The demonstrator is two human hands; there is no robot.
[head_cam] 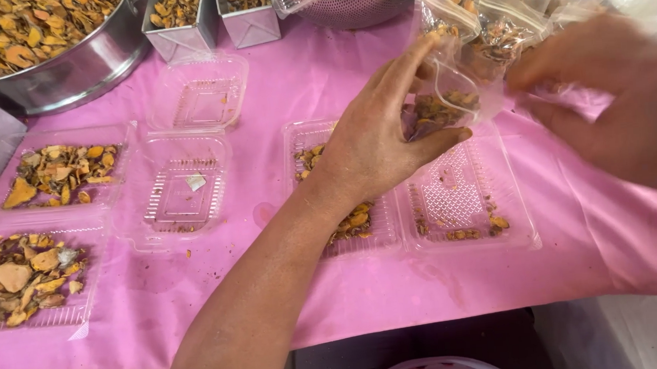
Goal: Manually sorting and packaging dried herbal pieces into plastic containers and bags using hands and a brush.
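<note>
At far left, filled trays (38, 278) lie on the worktop (275, 304). At centre, a small bag (453, 99) of dried slices is pinched by the left hand (376, 146). It appears light, limp and slippery; its rim is best pinched. The right hand (624, 117) is blurred; its grip cannot be told.

The bare left forearm is reaching up from the lower edge, wrist straight. The left hand (376, 146) is showing its back, its fingers (412, 59) stretching upward and its thumb (441, 140) angling out to the right, pinching. The right hand (616, 103) is blurring at the right edge, fingers curling leftward.
</note>
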